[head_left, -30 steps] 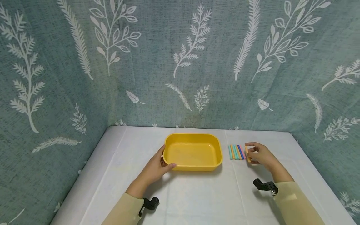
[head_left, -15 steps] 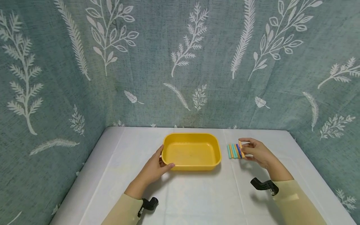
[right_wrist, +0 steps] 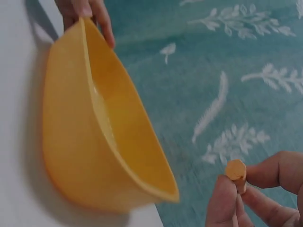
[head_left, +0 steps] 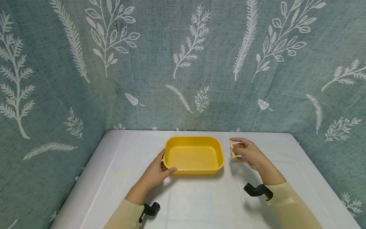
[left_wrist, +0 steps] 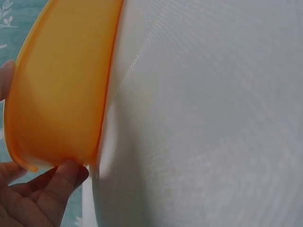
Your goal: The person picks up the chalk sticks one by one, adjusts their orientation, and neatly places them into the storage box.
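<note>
My left hand (head_left: 155,173) grips the left end of a yellow plastic tray (head_left: 194,172), thumb at the front corner and fingers around the side. In the left wrist view the thumb and fingertips pinch the tray's wall (left_wrist: 61,94). To the right of the tray, my right hand (head_left: 251,156) pinches a stick of orange chalk (head_left: 232,152) between thumb and fingers, raised above the table. Its flat end faces the camera in the right wrist view, where the chalk (right_wrist: 236,171) is apart from the tray. Beneath that hand lies a row of coloured chalk sticks (head_left: 233,161), mostly hidden.
A white cloth covers the table (head_left: 200,203). Behind and beside it hangs a green curtain (head_left: 154,95) with white leaf prints. Each wrist carries a black camera mount, the right one (head_left: 257,190) over the cloth.
My right hand has moved left with the orange chalk, from the right end of the row to over it, nearer the tray. My left hand stays on the tray.
</note>
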